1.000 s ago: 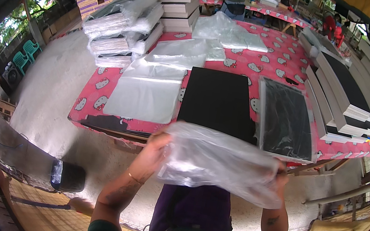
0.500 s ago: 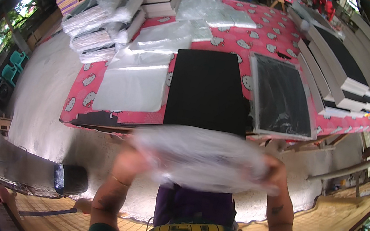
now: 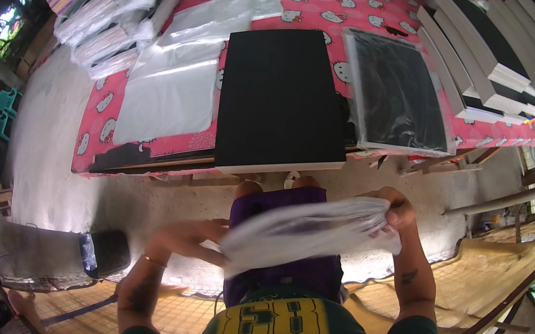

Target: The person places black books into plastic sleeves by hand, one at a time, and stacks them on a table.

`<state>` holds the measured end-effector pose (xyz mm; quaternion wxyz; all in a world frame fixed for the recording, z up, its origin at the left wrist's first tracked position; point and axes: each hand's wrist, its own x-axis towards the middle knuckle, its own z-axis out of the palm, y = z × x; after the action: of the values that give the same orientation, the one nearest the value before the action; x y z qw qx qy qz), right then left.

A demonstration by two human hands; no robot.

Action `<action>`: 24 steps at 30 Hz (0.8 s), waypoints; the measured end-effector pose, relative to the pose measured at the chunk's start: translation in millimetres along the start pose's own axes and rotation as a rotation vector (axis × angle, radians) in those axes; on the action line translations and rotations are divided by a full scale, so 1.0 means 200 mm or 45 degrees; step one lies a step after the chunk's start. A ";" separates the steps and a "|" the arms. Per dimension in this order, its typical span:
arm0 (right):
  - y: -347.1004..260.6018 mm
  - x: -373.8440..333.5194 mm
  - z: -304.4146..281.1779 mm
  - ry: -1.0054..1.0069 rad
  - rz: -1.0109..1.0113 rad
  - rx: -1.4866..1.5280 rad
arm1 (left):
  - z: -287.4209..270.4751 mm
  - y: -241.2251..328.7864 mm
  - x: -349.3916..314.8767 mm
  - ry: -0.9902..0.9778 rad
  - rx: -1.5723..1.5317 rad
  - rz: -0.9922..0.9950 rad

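One low table (image 3: 143,146) with a pink cartoon-print cloth fills the upper part of the view, standing on a pale concrete floor (image 3: 47,130) in an open-sided workspace with greenery at the left edge. On the cloth lie a large flat black board (image 3: 279,95), a second black board in a clear sleeve (image 3: 400,94) to its right, and flat clear plastic bags (image 3: 170,91) to its left. Stacks of wrapped boards (image 3: 103,26) sit at the far left, and stacks of black-and-white boards (image 3: 491,56) line the right side.

Below the table edge, the person's left hand (image 3: 188,239) and right hand (image 3: 395,213) both grasp a clear plastic bag (image 3: 306,233), stretched between them and tilted up toward the right, above the lap. The bag is motion-blurred, so the exact finger grip is hard to make out.

Compared with half a second ago, the bag has tilted: the right hand has risen, the left has dropped.
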<state>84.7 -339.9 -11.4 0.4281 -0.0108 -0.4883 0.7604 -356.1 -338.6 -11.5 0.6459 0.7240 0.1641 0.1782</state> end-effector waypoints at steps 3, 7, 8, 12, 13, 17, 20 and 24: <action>0.04 -0.05 0.00 0.100 0.362 -0.329 | -0.04 0.08 0.03 0.697 -0.675 0.078; 0.17 0.08 0.08 0.942 0.469 -0.793 | 0.05 0.05 0.26 1.319 -0.147 -0.106; 0.20 0.11 0.10 1.138 0.352 -1.110 | 0.08 0.01 0.31 1.466 -0.016 -0.141; 0.31 0.21 0.06 1.418 0.051 -1.567 | 0.09 -0.04 0.43 1.634 -0.029 -0.182; 0.32 0.22 0.06 1.420 0.152 -1.574 | 0.09 -0.06 0.42 1.617 0.081 -0.216; 0.34 0.21 0.12 1.438 -0.130 -1.723 | 0.15 -0.01 0.34 1.574 0.252 -0.242; 0.20 0.18 0.23 1.516 0.047 -1.121 | 0.14 0.04 0.27 1.494 0.085 0.109; -0.04 0.12 0.26 0.892 -0.236 -0.523 | 0.07 0.21 0.12 1.249 -0.464 0.528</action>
<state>53.1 -360.9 31.1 0.6240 -0.3099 -0.4537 0.5556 -328.4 -345.4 29.1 0.5600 0.4501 0.2662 0.6426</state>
